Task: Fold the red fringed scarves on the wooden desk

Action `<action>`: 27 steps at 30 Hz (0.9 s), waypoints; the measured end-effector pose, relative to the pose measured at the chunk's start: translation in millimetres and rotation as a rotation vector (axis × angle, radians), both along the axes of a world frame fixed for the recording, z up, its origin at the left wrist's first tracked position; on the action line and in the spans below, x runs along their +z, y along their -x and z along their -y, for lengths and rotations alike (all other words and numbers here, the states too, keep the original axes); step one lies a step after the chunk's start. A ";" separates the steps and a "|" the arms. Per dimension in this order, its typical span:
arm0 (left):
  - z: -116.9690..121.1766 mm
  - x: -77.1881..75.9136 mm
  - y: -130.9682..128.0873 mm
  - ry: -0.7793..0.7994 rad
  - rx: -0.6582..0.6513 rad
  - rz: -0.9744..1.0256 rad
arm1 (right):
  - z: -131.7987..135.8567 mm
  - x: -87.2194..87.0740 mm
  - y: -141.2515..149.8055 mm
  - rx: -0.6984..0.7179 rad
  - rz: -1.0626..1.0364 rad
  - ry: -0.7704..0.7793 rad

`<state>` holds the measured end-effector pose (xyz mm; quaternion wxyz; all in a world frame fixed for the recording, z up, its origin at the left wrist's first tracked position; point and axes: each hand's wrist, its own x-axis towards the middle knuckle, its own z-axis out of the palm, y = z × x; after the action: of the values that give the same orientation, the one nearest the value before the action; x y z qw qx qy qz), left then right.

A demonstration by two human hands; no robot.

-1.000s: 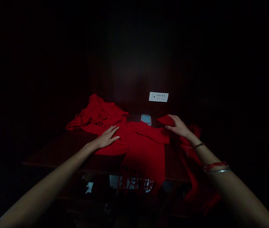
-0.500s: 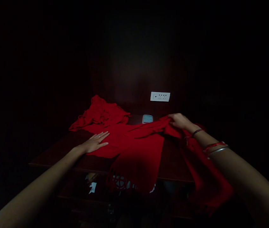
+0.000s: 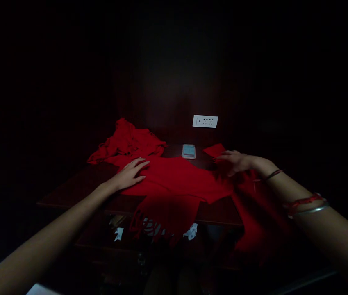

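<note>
A red fringed scarf [image 3: 174, 174] is spread across a dark wooden tabletop, its fringed end hanging over the front edge. My left hand [image 3: 129, 176] rests on the scarf's left part with fingers spread. At the right, my right hand [image 3: 238, 161] hovers over or touches the red cloth, fingers stretched out and apart; its exact contact is hard to make out. More red cloth drops past the table edge beneath my right forearm. To the back left lies a crumpled heap of red fabric [image 3: 127, 141].
A white socket panel [image 3: 205, 121] is set in the dark wall behind. Below it, a small pale blurred-out item [image 3: 188, 151] lies on the tabletop [image 3: 69, 190]. Under the top, a lower shelf holds white scraps [image 3: 119, 234] and other dim things.
My right hand has let go of the lifted cloth and moved slightly right and down. The scarf's middle part now lies flatter. My left hand has slid a little right and away from me.
</note>
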<state>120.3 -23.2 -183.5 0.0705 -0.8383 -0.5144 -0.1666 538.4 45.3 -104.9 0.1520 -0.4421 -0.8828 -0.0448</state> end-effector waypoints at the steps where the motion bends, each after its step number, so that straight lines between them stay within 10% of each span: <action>1: 7.1 2.1 -8.8 -0.020 -0.022 0.011 | 11.9 -4.8 15.9 0.107 0.108 0.122; 8: 36.1 -3.9 -27.8 0.212 -0.238 -0.046 | 44.9 -38.1 56.6 0.074 0.439 0.208; 17: 31.6 18.9 -16.3 0.152 -0.260 -0.049 | 16.0 -13.8 23.6 -0.116 0.141 -0.012; 22: 36.3 16.9 -14.1 0.286 -0.294 -0.141 | 48.2 -41.8 42.6 0.126 0.247 0.072; 27: 35.6 11.8 -12.6 0.233 -0.244 -0.110 | 70.6 -70.6 45.5 0.035 0.350 -0.046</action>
<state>132.9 -58.8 -171.7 -0.0200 -0.9048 -0.4200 -0.0670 492.9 -25.4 -175.5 0.0070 -0.4083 -0.9022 -0.1387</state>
